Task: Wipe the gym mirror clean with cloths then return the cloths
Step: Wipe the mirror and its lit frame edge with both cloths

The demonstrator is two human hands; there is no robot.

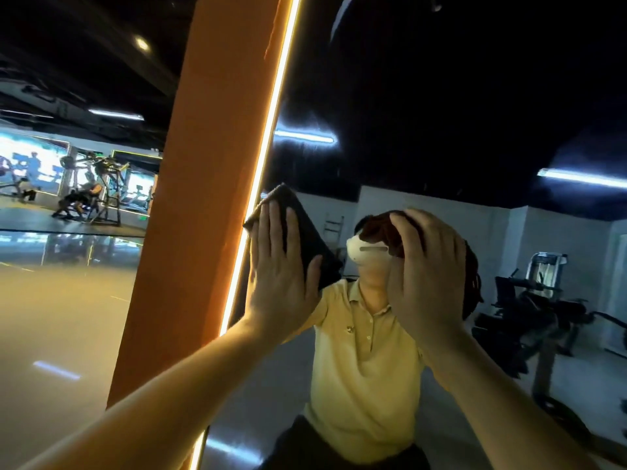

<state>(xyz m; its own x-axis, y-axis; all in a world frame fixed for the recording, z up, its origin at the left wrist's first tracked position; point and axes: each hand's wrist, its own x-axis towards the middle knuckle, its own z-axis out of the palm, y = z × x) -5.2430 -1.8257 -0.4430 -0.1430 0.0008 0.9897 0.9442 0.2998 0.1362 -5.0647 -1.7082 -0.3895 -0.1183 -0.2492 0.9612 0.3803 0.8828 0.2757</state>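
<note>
Left of the orange pillar you see weight machines on a glossy floor under a dark ceiling; a glowing strip edges the pillar's right side.

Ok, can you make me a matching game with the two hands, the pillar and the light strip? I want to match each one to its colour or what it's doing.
Things:
1. left hand
2. right hand
3. pillar
4. light strip

Colour or state:
A. orange
B. presses the dark cloth
C. glows at the edge of the mirror
D. presses the red-brown cloth

Pairs: 1-B, 2-D, 3-A, 4-C
</note>
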